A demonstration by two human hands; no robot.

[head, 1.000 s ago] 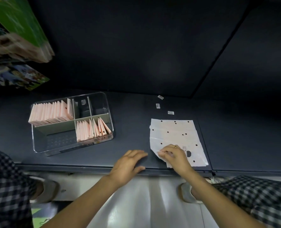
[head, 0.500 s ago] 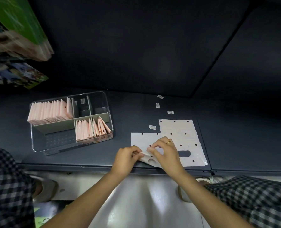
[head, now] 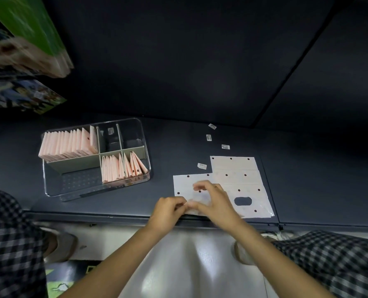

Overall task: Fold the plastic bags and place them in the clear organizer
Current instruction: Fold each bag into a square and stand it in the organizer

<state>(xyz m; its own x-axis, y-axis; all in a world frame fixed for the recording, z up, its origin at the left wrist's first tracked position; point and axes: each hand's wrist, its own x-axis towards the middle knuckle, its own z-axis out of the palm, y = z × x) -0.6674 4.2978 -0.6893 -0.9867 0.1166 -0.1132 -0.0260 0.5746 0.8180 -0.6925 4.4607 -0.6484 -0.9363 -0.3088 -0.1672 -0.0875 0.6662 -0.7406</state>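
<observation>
Nearest, both sides: knees in checked cloth, cut off by the lower corners; two shoes on a pale floor, partly hidden by the forearms.

Table's near edge: left hand (head: 168,211) and right hand (head: 216,203), blurred, fingers curled, meeting and pinching the near edge of a plastic bag (head: 184,186). The exact grip is hard to make out. This bag, pale with dark dots, lies flat, overlapping the left side of a stack of plastic bags (head: 243,181) with an oval handle hole, toward the near right.

Left half of the table (head: 161,147): clear organizer (head: 145,147) with dividers. Far left and near right compartments hold upright folded pink bags; the near left is bare.

Beyond the stack: four small labels (head: 202,166), print unreadable.

Far left corner: green printed packages (head: 28,35), blurred and cropped. Behind: dark wall panels.
</observation>
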